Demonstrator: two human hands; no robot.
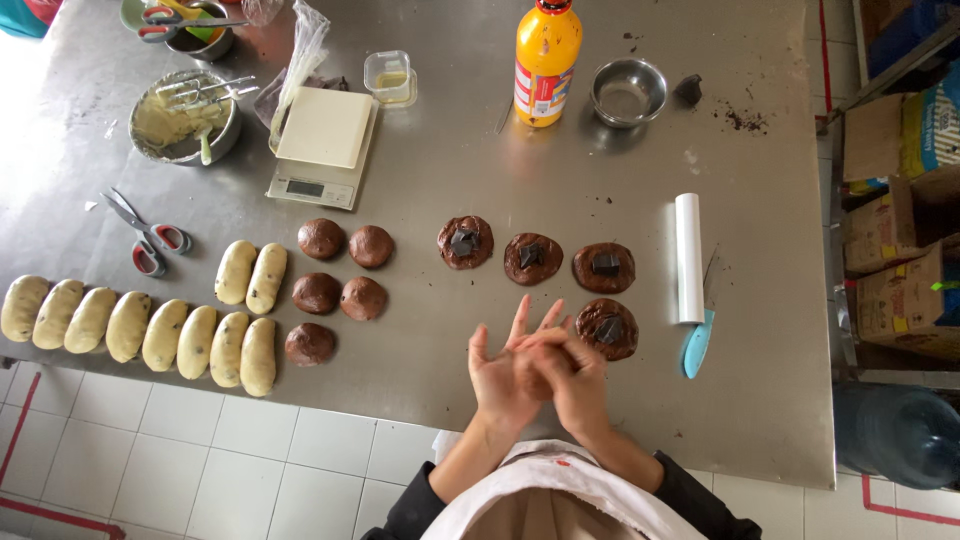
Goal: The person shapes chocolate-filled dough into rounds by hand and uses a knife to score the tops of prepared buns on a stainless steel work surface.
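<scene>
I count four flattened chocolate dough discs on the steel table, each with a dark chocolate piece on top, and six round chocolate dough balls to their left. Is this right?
Not quite. The head view shows five round chocolate dough balls, not six. The four flattened chocolate dough discs, each with a dark chocolate piece on top, are as you say, on the steel table.

The steel table (560, 190) bears pale dough logs (150, 330), brown dough balls (340, 280) (five), scissors (148, 240) and a scale (322, 145).
</scene>
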